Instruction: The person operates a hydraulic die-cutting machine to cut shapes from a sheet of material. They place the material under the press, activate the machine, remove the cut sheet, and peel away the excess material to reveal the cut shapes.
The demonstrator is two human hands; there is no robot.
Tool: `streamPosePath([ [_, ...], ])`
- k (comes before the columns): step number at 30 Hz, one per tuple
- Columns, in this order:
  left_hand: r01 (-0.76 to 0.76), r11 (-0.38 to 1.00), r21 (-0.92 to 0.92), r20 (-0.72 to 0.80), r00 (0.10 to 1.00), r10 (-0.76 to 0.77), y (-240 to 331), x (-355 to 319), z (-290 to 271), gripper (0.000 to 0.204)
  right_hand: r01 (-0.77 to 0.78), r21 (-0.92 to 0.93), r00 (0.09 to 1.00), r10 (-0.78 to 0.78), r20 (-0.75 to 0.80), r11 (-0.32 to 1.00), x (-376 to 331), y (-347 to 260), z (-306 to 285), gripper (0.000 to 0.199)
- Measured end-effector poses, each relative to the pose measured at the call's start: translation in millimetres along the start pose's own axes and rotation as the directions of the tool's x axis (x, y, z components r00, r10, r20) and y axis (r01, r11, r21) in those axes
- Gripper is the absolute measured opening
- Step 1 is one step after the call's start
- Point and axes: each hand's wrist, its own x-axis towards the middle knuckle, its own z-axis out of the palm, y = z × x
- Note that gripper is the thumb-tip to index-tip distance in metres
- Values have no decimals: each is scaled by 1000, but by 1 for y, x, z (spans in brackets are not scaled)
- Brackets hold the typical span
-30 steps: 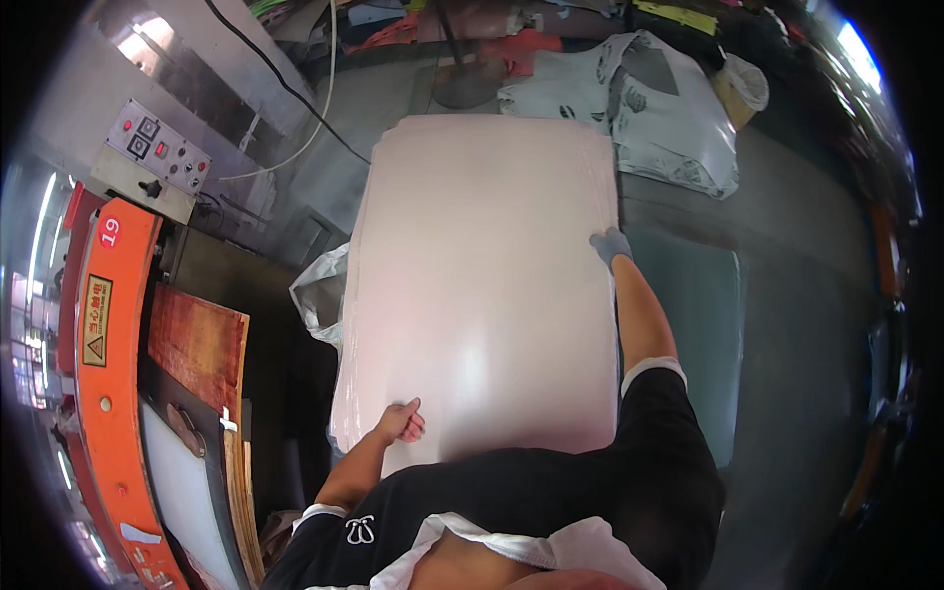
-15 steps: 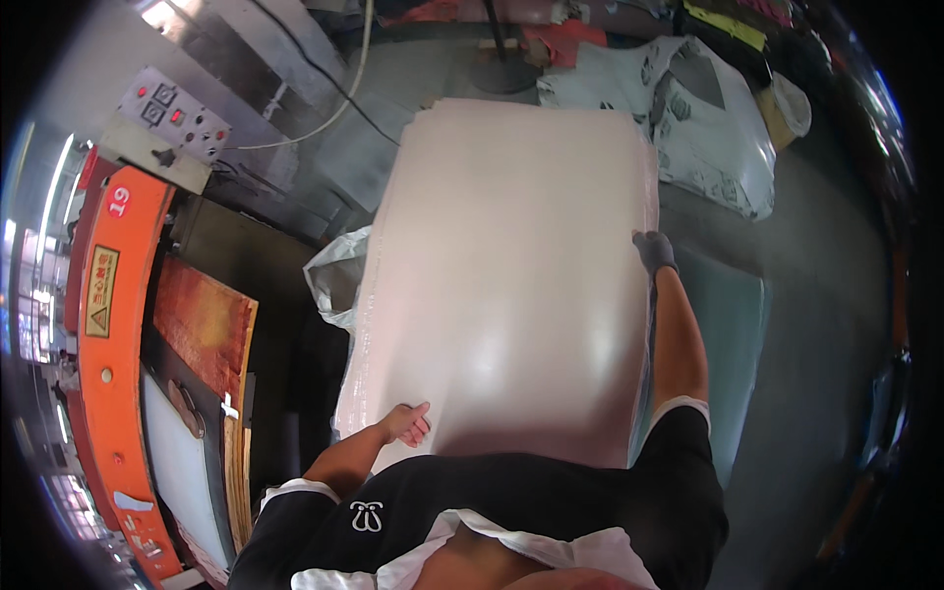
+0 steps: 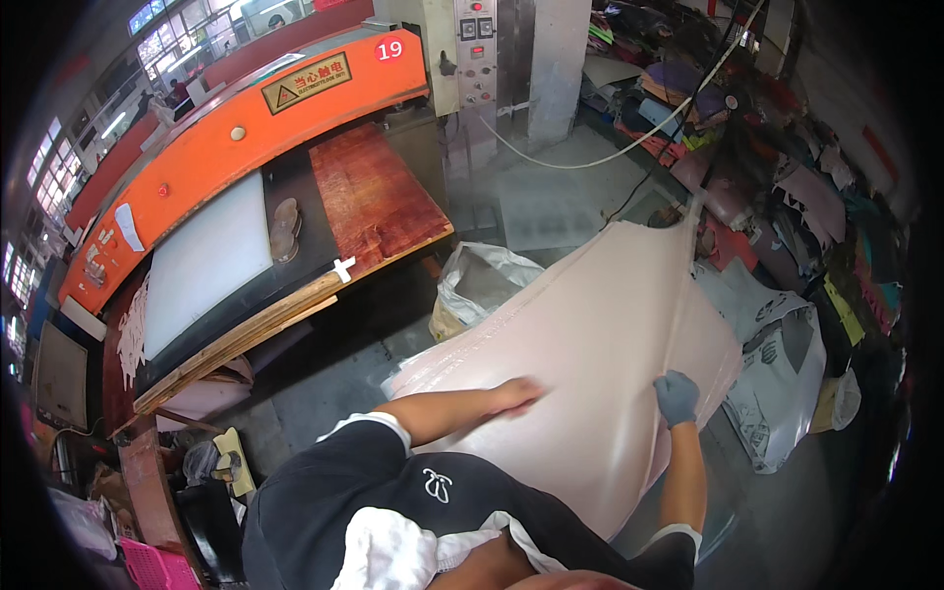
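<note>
Pale pink, smooth, flexible sheets lie in a wide stack before me. The top sheet (image 3: 590,344) is pulled up along its right side, making a long raised fold that runs away toward the far corner. My right hand (image 3: 678,397), in a grey glove, is closed on that raised edge. Over the sheet's near left part is my bare left hand (image 3: 516,395), smeared by motion. Whether its fingers touch the surface or hold anything cannot be made out.
On the left stands an orange-fronted machine (image 3: 344,84) with a wooden-edged bed carrying a white board (image 3: 211,265) and a brown sole-shaped piece (image 3: 285,231). A white sack (image 3: 482,280) sits beyond the stack. Coloured scraps (image 3: 787,187) and a printed white bag (image 3: 777,393) lie right. A cable (image 3: 590,165) hangs across.
My view has swung left toward the machine. The right hand has lifted the top sheet's edge into a fold, drawing it inward. My left hand has moved farther over the sheet.
</note>
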Motion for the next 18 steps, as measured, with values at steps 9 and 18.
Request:
streamPosePath([
  [9,-302,916,-264,-139,952,274,174,44,44,33,259,256,966,-247,-79,931,14,-96,-28,25],
  [18,-458,798,-393,-136,887,442,195,42,26,52,227,128,960,-200,-195,965,-2,-35,-15,26],
])
